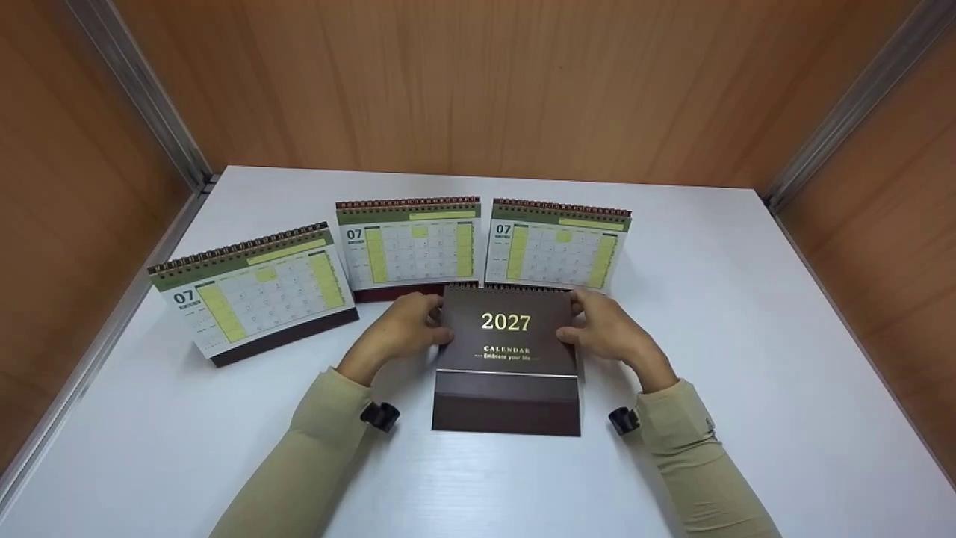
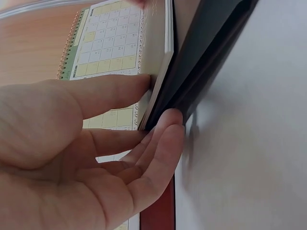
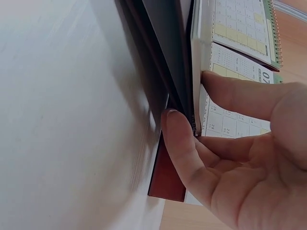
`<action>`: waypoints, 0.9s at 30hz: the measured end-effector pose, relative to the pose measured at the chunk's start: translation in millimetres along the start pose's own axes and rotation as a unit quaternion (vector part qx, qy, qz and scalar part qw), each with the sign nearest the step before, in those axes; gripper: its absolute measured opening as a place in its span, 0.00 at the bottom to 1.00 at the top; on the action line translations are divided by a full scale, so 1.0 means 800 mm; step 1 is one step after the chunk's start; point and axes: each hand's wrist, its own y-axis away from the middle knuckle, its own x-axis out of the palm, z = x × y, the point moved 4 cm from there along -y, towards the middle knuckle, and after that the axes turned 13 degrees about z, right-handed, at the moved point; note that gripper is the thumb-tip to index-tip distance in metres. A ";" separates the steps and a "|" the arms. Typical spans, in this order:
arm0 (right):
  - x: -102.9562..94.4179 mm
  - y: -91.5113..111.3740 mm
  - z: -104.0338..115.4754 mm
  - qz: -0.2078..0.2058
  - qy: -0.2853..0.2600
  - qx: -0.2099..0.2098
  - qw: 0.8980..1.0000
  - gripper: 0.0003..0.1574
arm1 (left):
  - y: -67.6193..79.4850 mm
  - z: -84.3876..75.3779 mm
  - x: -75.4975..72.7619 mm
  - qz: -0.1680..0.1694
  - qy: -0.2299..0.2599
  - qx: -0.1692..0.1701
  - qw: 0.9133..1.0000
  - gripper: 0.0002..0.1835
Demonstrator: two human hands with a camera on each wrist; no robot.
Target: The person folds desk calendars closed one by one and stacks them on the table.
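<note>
A dark brown desk calendar point(image 1: 508, 338), with "2027" and "CALENDAR" in gold on its cover, lies in front of me at the middle of the table. My left hand point(image 1: 399, 329) pinches its left side near the spiral-bound top, thumb on the cover and fingers underneath. On the opposite side, my right hand point(image 1: 609, 329) holds it the same way. Both wrist views show the page block point(image 2: 160, 86) and the dark backing point(image 3: 168, 43) spread apart in a narrow wedge, with fingertips at the lower edge. The calendar's spiral end is partly hidden by fingers in those views.
Behind stand three desk calendars opened to page 07: one at the left point(image 1: 261, 299), angled; one in the middle point(image 1: 411, 250) with a dark red base; one at the right point(image 1: 556, 250). Wood panels point(image 1: 478, 90) enclose the white table point(image 1: 747, 336) on the back and sides.
</note>
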 end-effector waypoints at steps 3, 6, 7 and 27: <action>0.001 0.000 -0.002 0.005 0.005 0.011 1.000 0.32 | -0.001 0.001 0.001 0.001 -0.001 0.000 1.000 0.33; 0.002 -0.001 -0.003 0.011 0.015 0.013 1.000 0.33 | -0.001 0.003 0.002 0.003 0.003 0.000 1.000 0.31; 0.002 -0.002 -0.003 0.013 0.019 0.012 1.000 0.33 | -0.001 0.003 0.002 0.004 0.002 0.000 1.000 0.30; 0.008 -0.009 -0.008 0.034 0.009 -0.021 0.999 0.20 | -0.003 0.012 0.001 -0.007 -0.018 0.000 1.000 0.25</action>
